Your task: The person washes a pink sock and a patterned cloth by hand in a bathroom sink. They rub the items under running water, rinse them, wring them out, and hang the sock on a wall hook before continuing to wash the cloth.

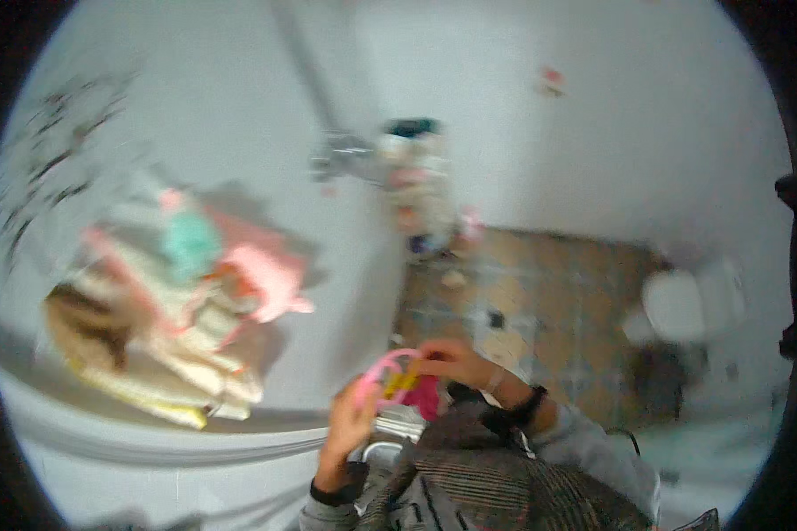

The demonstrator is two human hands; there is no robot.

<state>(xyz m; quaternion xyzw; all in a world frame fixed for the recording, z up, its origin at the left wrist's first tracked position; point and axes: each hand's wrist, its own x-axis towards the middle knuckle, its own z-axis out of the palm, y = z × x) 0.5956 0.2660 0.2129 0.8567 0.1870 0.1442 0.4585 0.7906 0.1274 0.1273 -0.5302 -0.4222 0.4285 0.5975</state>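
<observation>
Low in the middle of the view, my left hand [351, 418] grips the side of a pink curved band [380, 373], possibly plastic. A yellow piece [400, 383] sits inside its curve. The fingers of my right hand [458, 364] pinch around the yellow piece and the band's far end. Just under them is a magenta item [425, 397], partly hidden and blurred. Below my hands, near my left wrist, is a whitish metallic frame or rack [384, 450], mostly covered. Blur leaves the exact kind of these items unclear.
Towels and cloths [265, 279] hang on the left wall. A narrow stack of bottles and toiletries [418, 179] stands in the corner beside a chrome fixture [345, 156]. A white toilet [677, 306] is at right, on a patterned tile floor [571, 318].
</observation>
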